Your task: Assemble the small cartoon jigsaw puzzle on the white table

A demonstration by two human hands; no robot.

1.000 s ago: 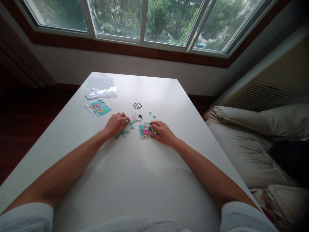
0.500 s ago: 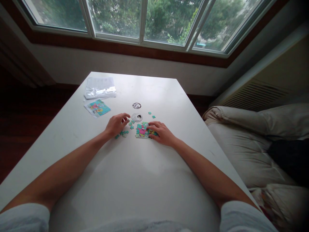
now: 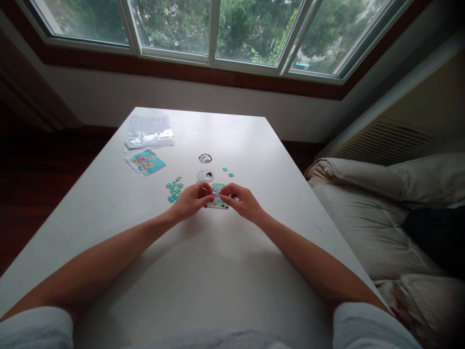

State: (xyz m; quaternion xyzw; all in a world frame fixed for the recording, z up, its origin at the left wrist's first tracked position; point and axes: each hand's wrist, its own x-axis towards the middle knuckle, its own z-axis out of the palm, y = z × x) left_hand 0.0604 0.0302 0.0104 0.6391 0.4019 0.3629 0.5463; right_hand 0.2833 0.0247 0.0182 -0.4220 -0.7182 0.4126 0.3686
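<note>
A small, partly assembled jigsaw puzzle [image 3: 219,204] with a pink cartoon figure lies flat on the white table, largely covered by my fingers. My left hand [image 3: 192,199] reaches over its left side, thumb and fingers pinched together at the pink part. From the right, my right hand [image 3: 241,198] meets it with thumb and index finger closed on the same spot. Whether a single piece sits between the fingertips is too small to tell. Several loose teal jigsaw pieces [image 3: 175,190] lie in a cluster left of my left hand.
Two stray jigsaw pieces [image 3: 228,172] lie beyond my right hand. Round metal inserts [image 3: 205,158] are set in the tabletop behind the puzzle. A cartoon picture sheet [image 3: 146,162] and a clear plastic sleeve [image 3: 149,131] lie at the far left. A cushioned sofa [image 3: 348,218] stands to the right.
My left hand has moved right onto the puzzle. The loose pieces now lie farther left in a tighter cluster. My right hand's fingers have drawn into a pinch over the puzzle.
</note>
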